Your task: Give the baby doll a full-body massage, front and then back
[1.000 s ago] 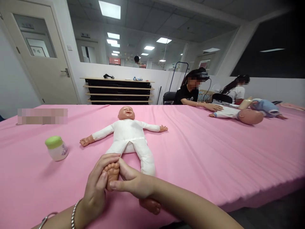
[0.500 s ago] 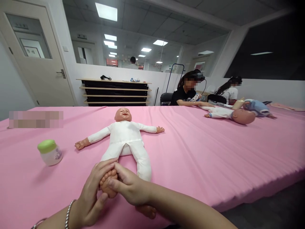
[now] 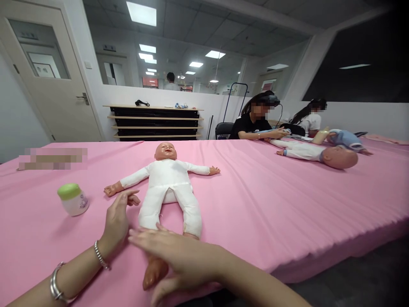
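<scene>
A baby doll [image 3: 169, 175] in a white suit lies on its back on the pink-covered table [image 3: 243, 213], its feet towards me. My left hand [image 3: 119, 217] hovers left of the doll's leg, fingers loosely bent and apart from the doll. Over the doll's lower leg passes my right hand [image 3: 182, 251], fingers stretched out and thumb spread. Below that palm shows the doll's foot [image 3: 155, 270]; I cannot tell whether the palm touches the leg. The doll's other foot is mostly hidden behind my right hand and forearm.
A jar [image 3: 73, 199] with a green lid stands left of the doll. At the far right, a person in black [image 3: 255, 119] sits handling something beside another doll [image 3: 338, 157]. A bottle [image 3: 320, 136] and a doll in blue [image 3: 345, 140] lie near them.
Both hands have let go of the doll's foot, which has lowered. My left hand moved up and away; my right hand opened flat over the leg.
</scene>
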A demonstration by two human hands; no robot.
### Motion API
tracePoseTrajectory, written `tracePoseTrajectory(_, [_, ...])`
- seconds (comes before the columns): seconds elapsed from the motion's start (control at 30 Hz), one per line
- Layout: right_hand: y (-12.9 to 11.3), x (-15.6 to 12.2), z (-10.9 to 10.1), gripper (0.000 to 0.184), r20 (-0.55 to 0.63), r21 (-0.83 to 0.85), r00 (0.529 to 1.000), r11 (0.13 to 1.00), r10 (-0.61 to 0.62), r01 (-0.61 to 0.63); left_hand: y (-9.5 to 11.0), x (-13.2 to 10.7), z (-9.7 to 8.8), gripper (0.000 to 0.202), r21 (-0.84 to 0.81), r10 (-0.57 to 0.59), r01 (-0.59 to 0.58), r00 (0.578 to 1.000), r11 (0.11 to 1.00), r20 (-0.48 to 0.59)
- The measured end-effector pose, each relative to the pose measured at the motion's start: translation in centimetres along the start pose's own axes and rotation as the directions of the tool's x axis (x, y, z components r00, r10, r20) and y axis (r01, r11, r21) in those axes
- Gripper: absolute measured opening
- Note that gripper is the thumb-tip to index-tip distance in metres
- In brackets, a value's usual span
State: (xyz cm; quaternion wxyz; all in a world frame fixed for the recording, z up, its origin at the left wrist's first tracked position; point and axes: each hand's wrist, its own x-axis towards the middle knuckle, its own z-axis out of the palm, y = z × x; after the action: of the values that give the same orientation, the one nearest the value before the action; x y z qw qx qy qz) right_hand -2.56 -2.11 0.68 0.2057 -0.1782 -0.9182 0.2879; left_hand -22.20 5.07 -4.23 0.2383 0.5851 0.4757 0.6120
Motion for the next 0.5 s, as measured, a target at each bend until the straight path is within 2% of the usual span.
tracePoseTrajectory(0.07, [-1.5, -3.3, -0.2, 0.083, -0.171, 0.020, 0.980, 0.995, 0.101, -0.099, 0.5, -0.2, 0.2, 0.035, 0.016, 0.072, -0.072, 0.997, 0.997, 0.016])
tracePoseTrajectory(0.13, [-1.8, -6.8, 1.0, 0.086, -0.366, 0.004, 0.907, 0.975, 0.209, -0.223, 1.8, -0.7, 0.7, 0.027, -0.003, 0.187, -0.188, 0.976, 0.982, 0.114])
tracePoseTrajectory(0.17, [-1.5, -8.3, 2.1, 0.087, -0.436, -0.018, 0.874, 0.969, 0.215, -0.248, 2.8, -1.1, 1.1, 0.023, -0.028, 0.248, -0.248, 0.945, 0.968, 0.211])
tracePoseTrajectory(0.2, [-1.0, -9.4, 3.4, 0.087, -0.472, -0.034, 0.850, 0.959, 0.234, -0.283, 3.9, -1.6, 1.6, 0.021, -0.066, 0.309, -0.305, 0.891, 0.950, 0.331])
tracePoseTrajectory(0.23, [-0.4, -10.2, 4.8, 0.083, -0.518, -0.035, 0.815, 0.945, 0.261, -0.325, 5.1, -2.1, 2.3, 0.021, -0.104, 0.363, -0.359, 0.800, 0.928, 0.477])
tracePoseTrajectory(0.27, [0.3, -10.6, 6.1, 0.075, -0.570, -0.026, 0.773, 0.934, 0.279, -0.357, 6.3, -2.7, 3.0, 0.022, -0.140, 0.405, -0.413, 0.670, 0.900, 0.622])
tracePoseTrajectory(0.3, [0.9, -10.8, 7.3, 0.061, -0.620, -0.008, 0.727, 0.924, 0.296, -0.383, 7.4, -3.1, 3.9, 0.026, -0.182, 0.431, -0.468, 0.505, 0.865, 0.748])
tracePoseTrajectory(0.33, [1.4, -10.8, 8.2, 0.049, -0.662, 0.029, 0.678, 0.915, 0.319, -0.403, 8.3, -3.5, 4.8, 0.032, -0.196, 0.416, -0.508, 0.365, 0.839, 0.833])
tracePoseTrajectory(0.37, [1.7, -10.7, 8.8, 0.040, -0.696, 0.074, 0.633, 0.910, 0.340, -0.409, 8.9, -3.8, 5.6, 0.039, -0.203, 0.392, -0.536, 0.265, 0.820, 0.881])
tracePoseTrajectory(0.4, [1.8, -10.6, 9.1, 0.035, -0.723, 0.132, 0.585, 0.904, 0.368, -0.406, 9.3, -3.9, 6.3, 0.045, -0.206, 0.362, -0.551, 0.192, 0.809, 0.912])
tracePoseTrajectory(0.43, [1.8, -10.5, 9.2, 0.031, -0.748, 0.206, 0.527, 0.896, 0.403, -0.393, 9.5, -3.9, 7.0, 0.049, -0.205, 0.335, -0.556, 0.142, 0.805, 0.931])
tracePoseTrajectory(0.5, [1.6, -10.6, 8.8, 0.027, -0.793, 0.376, 0.374, 0.869, 0.481, -0.322, 9.4, -3.8, 7.9, 0.053, -0.225, 0.311, -0.554, 0.065, 0.801, 0.948])
